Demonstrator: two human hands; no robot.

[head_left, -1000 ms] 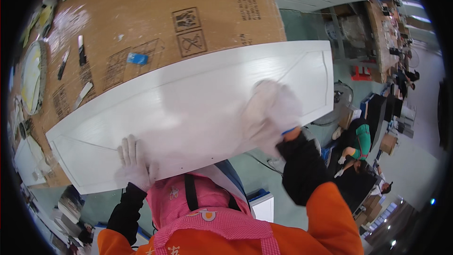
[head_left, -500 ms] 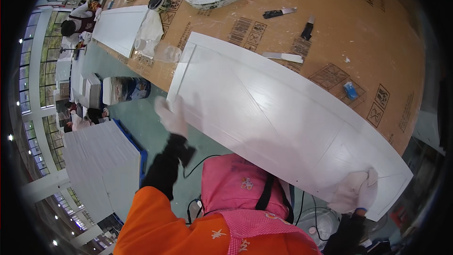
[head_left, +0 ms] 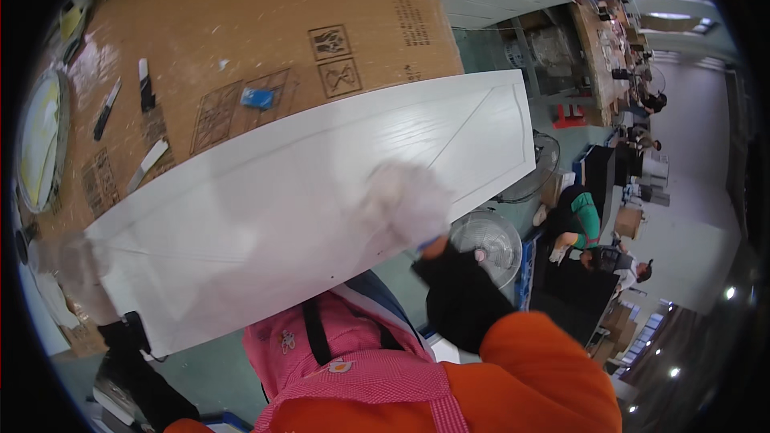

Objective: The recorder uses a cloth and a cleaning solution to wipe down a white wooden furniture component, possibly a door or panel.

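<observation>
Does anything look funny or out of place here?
The white panel looks a bit odd: its right end sticks out past the cardboard-covered table, with no tabletop under it. Nothing else clearly stands out.

The panel [head_left: 297, 212] overhangs the table [head_left: 265, 0], left hand [head_left: 84, 273] apparently at its left end.

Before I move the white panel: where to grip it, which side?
Probably the near long edge of the white panel, hands spread wide, coming from the wearer's side with fingers underneath. It lies broad and flat, and that edge juts past the table, with green floor showing beyond.
</observation>
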